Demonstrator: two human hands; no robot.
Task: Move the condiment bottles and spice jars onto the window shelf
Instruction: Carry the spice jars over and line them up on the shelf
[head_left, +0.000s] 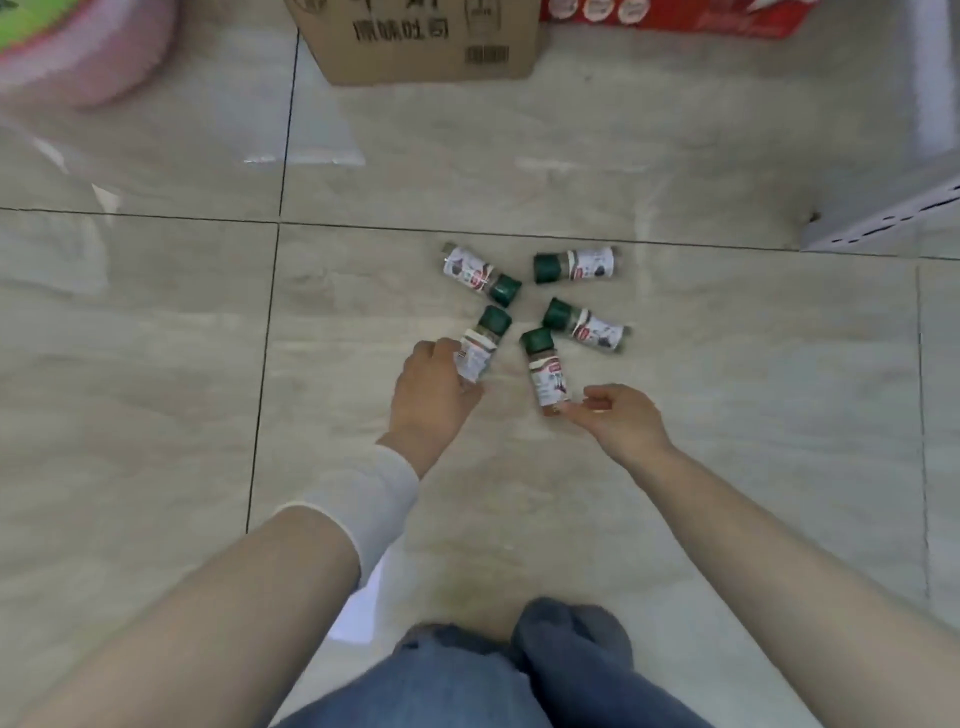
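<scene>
Left hand (431, 387) grips one green-capped spice jar (480, 348); right fingers (576, 413) touch another (545, 371), labels unreadable.

Head camera looks steeply down at the floor (675, 493), close above.

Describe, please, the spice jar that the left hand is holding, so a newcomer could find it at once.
Below the cardboard box, five green-capped spice jars lie in a ring on the tiled floor, caps pointing inward. The one meant is the lower-left jar. It alone has the left hand wrapped around its base; the right hand only touches its neighbour.
</scene>
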